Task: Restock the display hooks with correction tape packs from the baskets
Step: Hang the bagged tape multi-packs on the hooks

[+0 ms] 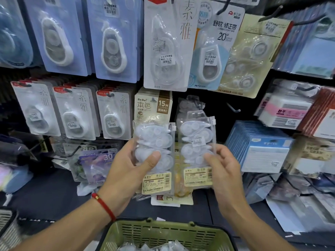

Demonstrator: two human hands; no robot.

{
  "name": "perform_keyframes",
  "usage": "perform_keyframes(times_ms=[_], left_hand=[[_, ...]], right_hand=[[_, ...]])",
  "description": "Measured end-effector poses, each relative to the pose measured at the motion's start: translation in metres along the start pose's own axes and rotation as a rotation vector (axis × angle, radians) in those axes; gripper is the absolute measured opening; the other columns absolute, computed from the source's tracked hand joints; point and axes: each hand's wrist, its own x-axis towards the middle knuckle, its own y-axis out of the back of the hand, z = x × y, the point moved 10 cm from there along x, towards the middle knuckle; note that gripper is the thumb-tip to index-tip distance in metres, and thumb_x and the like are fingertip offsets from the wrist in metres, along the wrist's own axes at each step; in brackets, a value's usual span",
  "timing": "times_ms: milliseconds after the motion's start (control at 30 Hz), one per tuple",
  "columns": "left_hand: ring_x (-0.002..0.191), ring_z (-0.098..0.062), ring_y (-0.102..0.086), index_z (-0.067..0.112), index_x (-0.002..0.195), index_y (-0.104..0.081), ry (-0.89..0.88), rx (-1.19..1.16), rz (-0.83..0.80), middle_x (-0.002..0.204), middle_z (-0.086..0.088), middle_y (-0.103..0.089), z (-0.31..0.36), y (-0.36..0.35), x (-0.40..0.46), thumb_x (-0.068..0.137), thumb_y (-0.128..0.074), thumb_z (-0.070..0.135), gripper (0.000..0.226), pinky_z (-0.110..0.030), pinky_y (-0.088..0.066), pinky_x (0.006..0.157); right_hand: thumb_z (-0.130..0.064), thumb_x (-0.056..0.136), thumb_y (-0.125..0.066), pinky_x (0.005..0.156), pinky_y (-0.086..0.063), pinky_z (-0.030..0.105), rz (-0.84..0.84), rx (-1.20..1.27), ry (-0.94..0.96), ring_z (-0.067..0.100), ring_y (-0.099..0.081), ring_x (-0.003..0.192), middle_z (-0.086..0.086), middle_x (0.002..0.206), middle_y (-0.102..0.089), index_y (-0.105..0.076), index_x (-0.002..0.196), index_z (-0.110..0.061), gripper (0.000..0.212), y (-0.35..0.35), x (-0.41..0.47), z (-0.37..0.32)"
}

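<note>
**Holding two correction tape packs before the display**

A clear pack (154, 156) is gripped by the left hand (130, 171), thumb curled across its front. Just beside it, a second pack (196, 151) is pinched at its edge by the right hand (223, 173). Below both hands, a green basket (163, 232) is seen.

Two packs (154, 156) side by side above basket (163, 232).

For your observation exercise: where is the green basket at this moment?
In the head view the green basket sits at the bottom centre, below both hands, left hand and right hand, each holding a clear pack.
</note>
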Motion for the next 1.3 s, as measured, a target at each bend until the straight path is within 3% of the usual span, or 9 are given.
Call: perform_keyframes(times_ms=[200, 433, 633, 800, 900, 1000, 1133, 1200, 1300], left_hand=[[0.112, -0.017, -0.076, 0.026, 0.131, -0.065, -0.001, 0.042, 0.020, 0.122, 0.003, -0.078, -0.002, 0.003, 0.001, 0.077, -0.082, 0.027, 0.057, -0.026, -0.062, 0.089], [0.114, -0.018, -0.075, 0.024, 0.133, -0.064, -0.018, 0.079, 0.023, 0.124, 0.002, -0.078, 0.001, 0.002, 0.000, 0.079, -0.081, 0.027, 0.057, -0.031, -0.062, 0.093], [0.114, -0.015, -0.075, 0.021, 0.132, -0.064, -0.045, 0.100, 0.038, 0.123, 0.004, -0.078, 0.006, 0.004, 0.001, 0.081, -0.078, 0.022, 0.052, -0.026, -0.061, 0.093], [0.113, -0.016, -0.075, 0.021, 0.129, -0.065, -0.048, 0.120, 0.068, 0.121, 0.003, -0.078, 0.006, 0.009, 0.001, 0.080, -0.079, 0.026, 0.052, -0.032, -0.062, 0.093], [0.113, -0.020, -0.075, 0.021, 0.129, -0.065, -0.041, 0.144, 0.091, 0.121, 0.001, -0.078, 0.006, 0.011, 0.001, 0.078, -0.080, 0.029, 0.054, -0.042, -0.061, 0.097], [0.111, -0.023, -0.076, 0.021, 0.128, -0.066, -0.023, 0.178, 0.091, 0.119, -0.001, -0.079, 0.002, 0.013, 0.000, 0.077, -0.083, 0.027, 0.054, -0.045, -0.060, 0.096], [0.105, -0.023, -0.078, 0.020, 0.124, -0.067, 0.017, 0.166, 0.062, 0.114, -0.002, -0.080, -0.007, 0.006, -0.003, 0.074, -0.086, 0.026, 0.053, -0.032, -0.064, 0.084], [0.106, -0.026, -0.078, 0.018, 0.123, -0.067, 0.047, 0.138, 0.048, 0.114, -0.005, -0.080, -0.014, 0.000, -0.005, 0.075, -0.090, 0.024, 0.054, -0.037, -0.065, 0.085], [0.107, -0.030, -0.078, 0.015, 0.122, -0.067, 0.080, 0.072, 0.025, 0.115, -0.009, -0.080, -0.020, -0.007, -0.008, 0.075, -0.092, 0.023, 0.054, -0.041, -0.065, 0.088]], right_hand=[[-0.041, 0.101, -0.063, 0.080, -0.059, 0.062, 0.020, -0.015, 0.032, 0.047, -0.070, 0.096, 0.017, 0.099, -0.076, -0.070, 0.105, -0.034, 0.010, 0.007, 0.015, -0.008], [-0.031, 0.105, -0.062, 0.066, -0.063, 0.029, 0.021, 0.020, -0.016, 0.024, -0.079, 0.087, 0.006, 0.098, -0.081, -0.073, 0.114, -0.022, 0.017, 0.008, 0.018, -0.010], [-0.025, 0.105, -0.063, 0.071, -0.065, 0.034, 0.016, 0.015, -0.030, 0.023, -0.080, 0.086, 0.007, 0.096, -0.082, -0.077, 0.108, -0.018, 0.016, 0.010, 0.016, -0.021], [-0.032, 0.105, -0.063, 0.056, -0.059, 0.025, 0.002, -0.036, -0.074, 0.015, -0.078, 0.075, 0.004, 0.092, -0.081, -0.076, 0.109, -0.020, 0.018, 0.008, 0.019, -0.010], [-0.046, 0.103, -0.063, 0.081, -0.061, 0.043, -0.002, -0.253, -0.159, 0.011, -0.074, 0.083, -0.007, 0.090, -0.078, -0.070, 0.123, -0.020, 0.033, 0.017, 0.028, 0.015], [-0.051, 0.098, -0.066, 0.100, -0.056, 0.054, 0.043, -0.532, -0.330, 0.017, -0.068, 0.107, -0.006, 0.118, -0.072, -0.059, 0.140, -0.020, 0.052, 0.035, 0.024, 0.042], [-0.064, 0.089, -0.065, 0.090, -0.061, 0.051, -0.199, -0.494, -0.282, 0.012, -0.076, 0.090, -0.007, 0.103, -0.076, -0.070, 0.111, -0.032, 0.040, -0.001, 0.006, 0.039], [-0.076, 0.078, -0.062, 0.082, -0.064, 0.047, -0.333, -0.452, -0.242, 0.012, -0.076, 0.085, -0.007, 0.100, -0.076, -0.072, 0.103, -0.033, 0.052, -0.030, -0.010, 0.032], [-0.071, 0.081, -0.063, 0.082, -0.063, 0.046, -0.352, -0.471, -0.138, 0.012, -0.074, 0.090, -0.010, 0.099, -0.077, -0.071, 0.098, -0.033, 0.043, -0.051, -0.021, 0.021]])
